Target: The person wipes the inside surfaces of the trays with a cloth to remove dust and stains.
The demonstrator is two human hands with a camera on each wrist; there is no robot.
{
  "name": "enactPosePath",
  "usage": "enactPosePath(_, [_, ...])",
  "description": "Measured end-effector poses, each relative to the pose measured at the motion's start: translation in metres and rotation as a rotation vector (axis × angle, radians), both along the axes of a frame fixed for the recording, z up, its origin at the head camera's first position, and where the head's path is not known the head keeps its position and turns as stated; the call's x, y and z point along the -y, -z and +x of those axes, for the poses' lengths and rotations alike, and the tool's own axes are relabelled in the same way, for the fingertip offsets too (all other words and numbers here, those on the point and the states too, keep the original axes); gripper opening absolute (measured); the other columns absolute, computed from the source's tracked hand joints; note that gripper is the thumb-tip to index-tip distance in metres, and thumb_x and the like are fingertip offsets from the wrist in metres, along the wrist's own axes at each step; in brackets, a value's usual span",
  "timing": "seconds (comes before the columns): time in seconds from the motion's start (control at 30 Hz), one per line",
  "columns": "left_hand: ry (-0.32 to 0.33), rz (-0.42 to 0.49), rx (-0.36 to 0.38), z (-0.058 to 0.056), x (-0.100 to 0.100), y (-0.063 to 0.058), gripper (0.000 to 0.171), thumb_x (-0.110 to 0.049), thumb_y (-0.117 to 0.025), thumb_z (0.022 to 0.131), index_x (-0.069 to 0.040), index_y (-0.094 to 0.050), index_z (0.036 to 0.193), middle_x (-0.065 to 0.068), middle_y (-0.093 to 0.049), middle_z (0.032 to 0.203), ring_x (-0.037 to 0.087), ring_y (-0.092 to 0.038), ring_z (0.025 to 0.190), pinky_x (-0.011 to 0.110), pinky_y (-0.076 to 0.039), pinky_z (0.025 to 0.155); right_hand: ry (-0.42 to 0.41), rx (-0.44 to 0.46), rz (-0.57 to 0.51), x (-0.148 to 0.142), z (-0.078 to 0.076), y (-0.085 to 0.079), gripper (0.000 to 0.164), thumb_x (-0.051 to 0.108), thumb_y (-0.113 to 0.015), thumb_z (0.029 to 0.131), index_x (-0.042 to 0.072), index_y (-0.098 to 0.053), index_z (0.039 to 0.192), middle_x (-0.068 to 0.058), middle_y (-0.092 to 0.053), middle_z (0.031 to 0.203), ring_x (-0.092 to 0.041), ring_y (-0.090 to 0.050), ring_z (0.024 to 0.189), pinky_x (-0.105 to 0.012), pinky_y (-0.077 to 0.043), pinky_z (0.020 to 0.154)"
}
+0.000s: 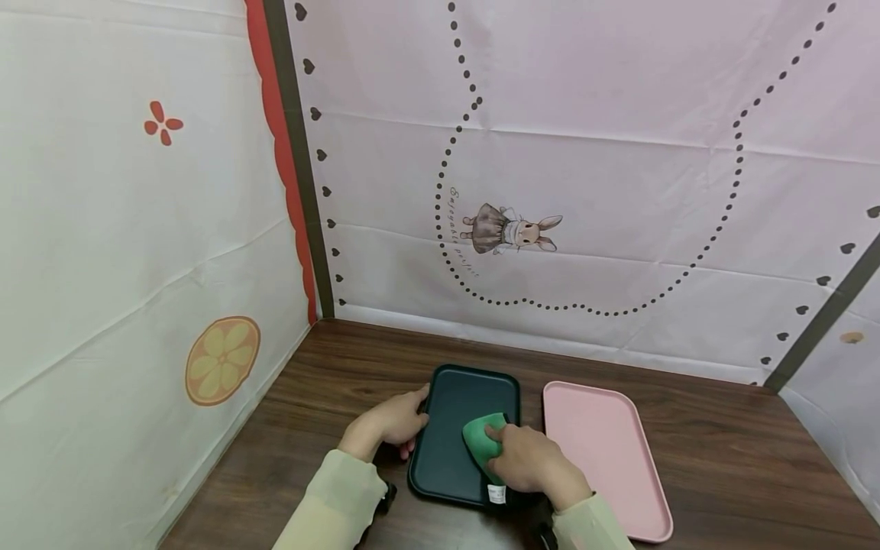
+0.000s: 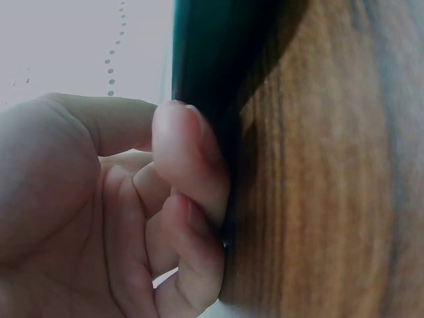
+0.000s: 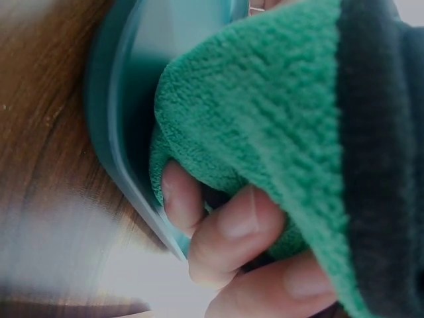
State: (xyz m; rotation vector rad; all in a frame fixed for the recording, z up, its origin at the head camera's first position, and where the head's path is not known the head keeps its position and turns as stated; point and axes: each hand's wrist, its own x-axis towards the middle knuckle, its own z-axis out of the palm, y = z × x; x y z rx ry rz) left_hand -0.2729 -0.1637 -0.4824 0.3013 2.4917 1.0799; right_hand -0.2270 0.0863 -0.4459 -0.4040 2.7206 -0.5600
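Note:
A dark teal tray (image 1: 448,428) lies on the brown wooden table. Its left rim is gripped by my left hand (image 1: 390,422), with the thumb toward the inner edge. Seen from the left wrist, the curled fingers (image 2: 189,159) meet the tray's side (image 2: 215,46) low down by the wood. My right hand (image 1: 525,461) holds a folded green cloth (image 1: 481,439) against the tray's right part. A white label (image 1: 496,494) hangs from the cloth. In the right wrist view, bent fingers (image 3: 238,228) clasp the fuzzy green fabric (image 3: 252,99) beside the tray's rounded corner.
Just right of the teal tray lies a pink tray (image 1: 605,451), partly behind my right forearm. Wooden tabletop (image 1: 729,458) extends to the right. A printed white cloth wall (image 1: 605,191) rises behind the table, and another (image 1: 124,267) stands along its left edge.

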Motion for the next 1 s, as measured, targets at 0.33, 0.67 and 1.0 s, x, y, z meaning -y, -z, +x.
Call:
enactPosePath(0.33, [-0.006,-0.017,0.003,-0.001,0.000,-0.002,0.065,-0.015,-0.050,0.108,-0.007,-0.020,0.166,0.007,-0.059,0.056,0.019,-0.060,0.045,0.033,-0.055,0.053,-0.030,-0.003,0.006,0.001,0.005,-0.002,0.059,0.023,-0.076,0.090,0.014,-0.061,0.146,-0.025,-0.065,0.137,-0.024,-0.059,0.080,-0.041,-0.044,0.064])
enactPosePath(0.67, [-0.004,0.004,0.003,-0.001,0.000,0.001,0.066,-0.014,-0.050,0.108,-0.007,-0.019,0.166,0.007,-0.059,0.056,0.018,-0.059,0.045,0.035,-0.056,0.053,-0.039,-0.056,0.033,0.001,0.013,0.000,0.058,0.024,-0.077,0.088,0.014,-0.064,0.144,-0.024,-0.070,0.129,-0.025,-0.065,0.088,-0.047,-0.051,0.066])
enactPosePath(1.0, [-0.005,-0.005,0.003,-0.002,0.000,0.002,0.065,-0.014,-0.049,0.108,-0.007,-0.019,0.166,0.007,-0.059,0.056,0.018,-0.059,0.045,0.034,-0.055,0.053,-0.048,-0.057,0.034,0.001,0.018,0.001,0.058,0.024,-0.077,0.088,0.015,-0.064,0.144,-0.025,-0.070,0.129,-0.022,-0.061,0.079,-0.042,-0.047,0.060])
